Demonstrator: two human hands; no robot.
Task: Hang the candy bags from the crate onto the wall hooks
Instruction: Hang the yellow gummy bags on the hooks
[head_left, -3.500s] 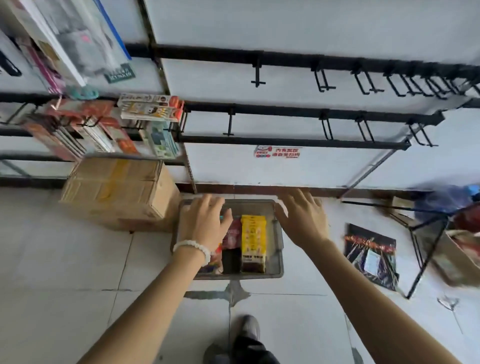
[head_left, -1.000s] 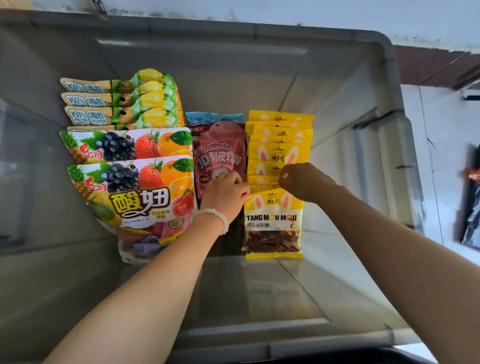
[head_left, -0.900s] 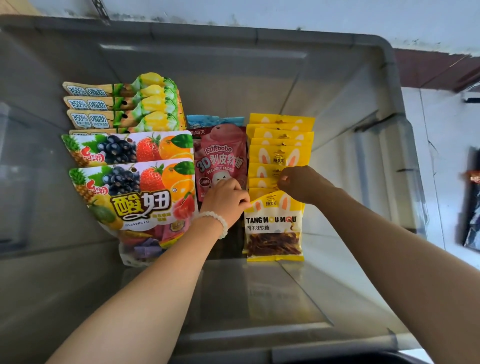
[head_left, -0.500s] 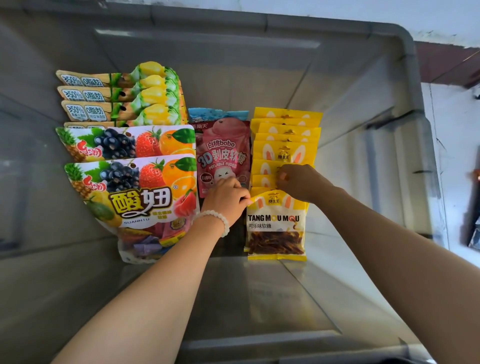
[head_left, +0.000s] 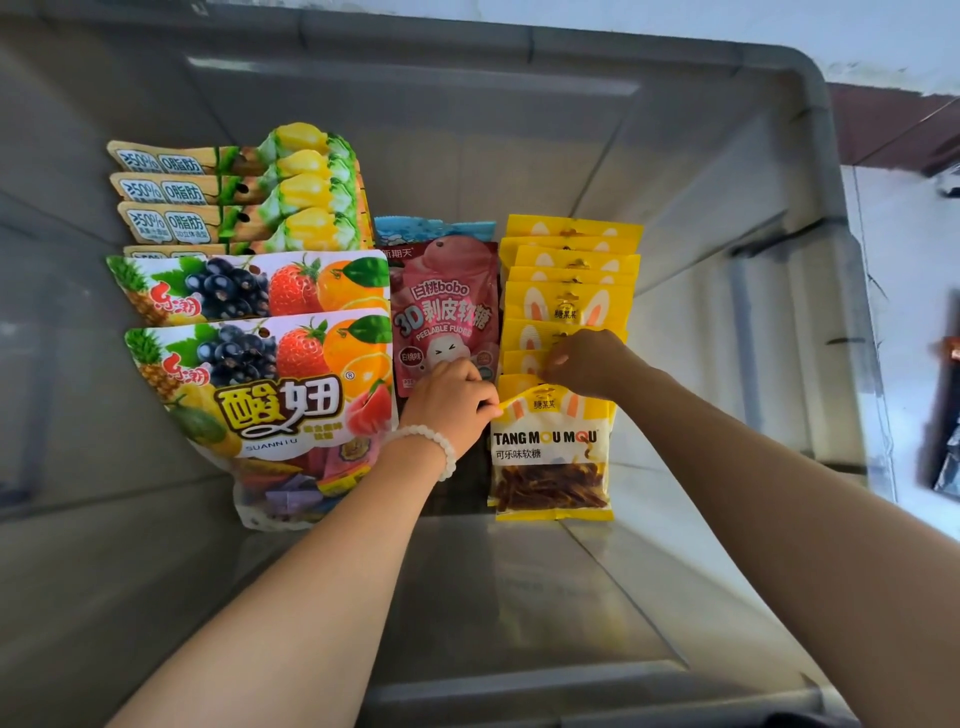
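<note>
**Both hands at the yellow candy bags in the crate**

While the grey crate (head_left: 779, 218) holds several rows of candy bags, both hands reach into the right row. The left hand (head_left: 452, 400), with a white bead bracelet (head_left: 434, 447) on its wrist, pinches the top left corner of the front yellow bag (head_left: 553, 457) between curled fingers. The right hand (head_left: 587, 364) has its fingers curled on the top edges of the yellow bags (head_left: 571, 275) stacked just behind. Beside them stands a pink bag (head_left: 441, 312), and further left lie the fruit bags (head_left: 249, 364).
</note>
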